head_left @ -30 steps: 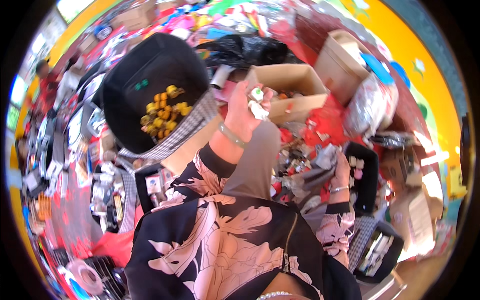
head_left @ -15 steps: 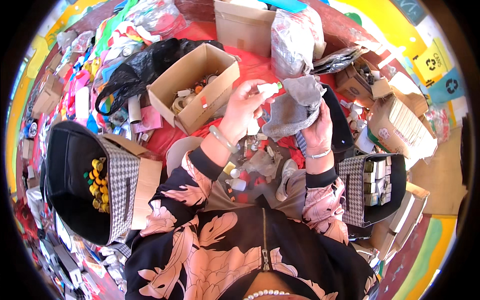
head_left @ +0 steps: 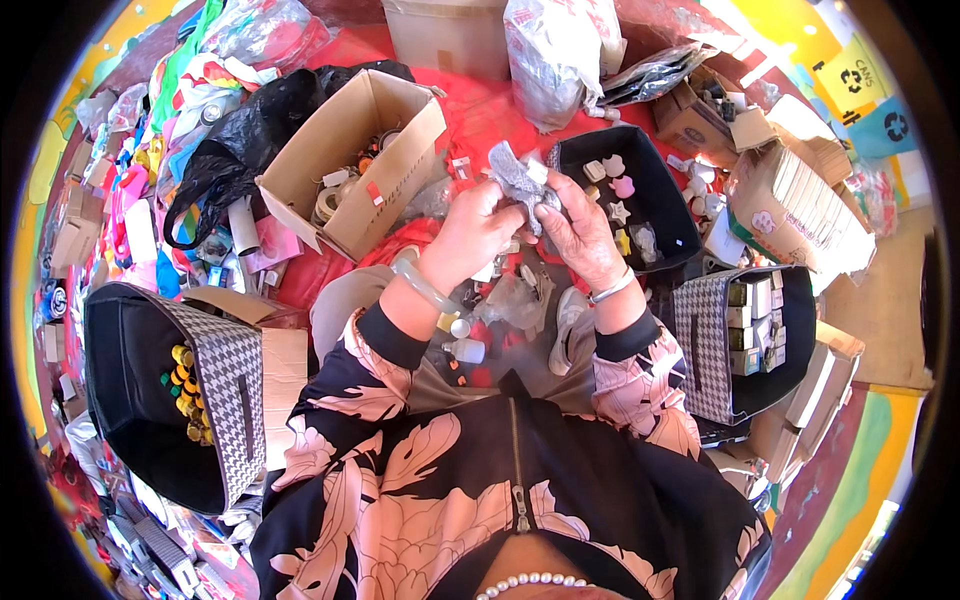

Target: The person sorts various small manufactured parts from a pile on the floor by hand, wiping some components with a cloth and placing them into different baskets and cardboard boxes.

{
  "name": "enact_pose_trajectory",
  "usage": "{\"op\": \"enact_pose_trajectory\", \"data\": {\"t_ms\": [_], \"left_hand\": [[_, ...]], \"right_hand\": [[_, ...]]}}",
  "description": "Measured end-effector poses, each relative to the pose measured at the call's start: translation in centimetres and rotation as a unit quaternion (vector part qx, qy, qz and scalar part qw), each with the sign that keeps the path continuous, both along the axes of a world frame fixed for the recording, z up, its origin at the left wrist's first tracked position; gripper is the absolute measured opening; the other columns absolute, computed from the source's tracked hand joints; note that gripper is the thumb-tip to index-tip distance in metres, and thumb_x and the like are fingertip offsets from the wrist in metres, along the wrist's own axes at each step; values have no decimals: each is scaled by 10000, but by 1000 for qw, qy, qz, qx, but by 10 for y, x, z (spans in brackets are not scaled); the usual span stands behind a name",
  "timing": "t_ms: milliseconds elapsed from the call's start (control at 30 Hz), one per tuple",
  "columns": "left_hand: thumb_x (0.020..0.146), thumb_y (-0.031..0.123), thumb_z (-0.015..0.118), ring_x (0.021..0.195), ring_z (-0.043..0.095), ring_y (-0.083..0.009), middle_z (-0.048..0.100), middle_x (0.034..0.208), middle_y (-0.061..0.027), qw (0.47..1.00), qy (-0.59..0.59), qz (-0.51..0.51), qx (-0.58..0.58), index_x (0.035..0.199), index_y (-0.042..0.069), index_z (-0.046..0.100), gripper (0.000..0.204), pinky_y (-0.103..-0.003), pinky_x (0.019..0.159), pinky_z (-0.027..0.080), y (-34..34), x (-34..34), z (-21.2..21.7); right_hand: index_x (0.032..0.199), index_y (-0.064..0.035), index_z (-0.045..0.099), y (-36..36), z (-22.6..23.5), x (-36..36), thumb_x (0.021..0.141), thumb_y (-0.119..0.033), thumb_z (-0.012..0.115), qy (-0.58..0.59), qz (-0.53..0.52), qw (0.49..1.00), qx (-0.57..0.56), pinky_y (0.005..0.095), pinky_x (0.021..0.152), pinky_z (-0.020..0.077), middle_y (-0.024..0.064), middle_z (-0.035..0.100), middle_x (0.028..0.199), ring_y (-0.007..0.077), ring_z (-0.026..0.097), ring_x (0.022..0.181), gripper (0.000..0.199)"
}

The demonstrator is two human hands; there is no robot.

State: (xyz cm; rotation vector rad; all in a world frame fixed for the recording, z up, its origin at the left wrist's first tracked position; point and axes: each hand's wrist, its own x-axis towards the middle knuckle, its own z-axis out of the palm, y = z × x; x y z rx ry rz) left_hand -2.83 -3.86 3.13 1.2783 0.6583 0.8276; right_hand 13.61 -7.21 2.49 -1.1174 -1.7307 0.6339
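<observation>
My left hand [head_left: 477, 232] and my right hand [head_left: 577, 232] are raised together over my lap, both gripping a small crumpled clear plastic bag [head_left: 516, 176] with small pale pieces in it. A pale bangle sits on my left wrist and a silver one on my right. Below my hands, a heap of small bottles, caps and plastic wrappers [head_left: 500, 315] lies in my lap.
An open cardboard box [head_left: 400, 170] of tape rolls stands at upper left. A black bin [head_left: 655, 205] with pale shaped pieces is beside my right hand. Checked fabric bins stand at left [head_left: 215, 395], holding yellow bits, and right [head_left: 715, 350], holding small boxes. Bags and cartons crowd the red floor.
The view has swung so the cardboard box and black bin are now ahead. My hands came closer together on the small bag; the grey bag held earlier has been lowered.
</observation>
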Motion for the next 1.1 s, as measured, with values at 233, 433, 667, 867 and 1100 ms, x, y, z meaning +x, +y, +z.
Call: {"op": "enact_pose_trajectory", "data": {"t_ms": [233,433,667,867,1100], "left_hand": [[875,43,494,682,579,-90,580,835,-42,995,33,-23,88,1018,1,499,149,-200,535,417,-3,3,-7],[820,27,543,770,608,-234,568,857,-115,919,136,-68,363,1001,7,484,191,-308,667,479,-12,10,-21],[788,22,577,859,591,-303,588,943,-140,881,141,-23,451,1014,34,517,234,-334,740,473,-9,9,-15],[728,-27,607,815,576,-260,560,874,-123,918,75,114,372,954,9,573,232,-313,725,470,3,5,-16],[712,-25,590,821,562,-302,571,860,-136,884,117,111,439,957,-9,553,249,-352,721,459,2,6,-19]], "right_hand": [[972,-56,529,-5,1,-8,876,-173,524,-13,-135,987,-90,306,635,460,127,574,710,228,584,686,151],[874,-7,572,9,-25,16,861,-191,533,103,-107,973,-177,276,615,422,78,544,676,122,497,647,189],[972,-5,605,8,-16,25,888,-165,494,386,-29,866,-318,253,722,466,50,628,896,131,585,793,213],[1165,-15,527,-3,2,23,923,-187,477,471,90,851,-213,268,804,464,37,606,1012,120,575,891,301],[1049,-32,549,1,-19,-6,861,-49,541,507,23,824,-251,223,717,460,26,602,909,94,568,812,188]]}}
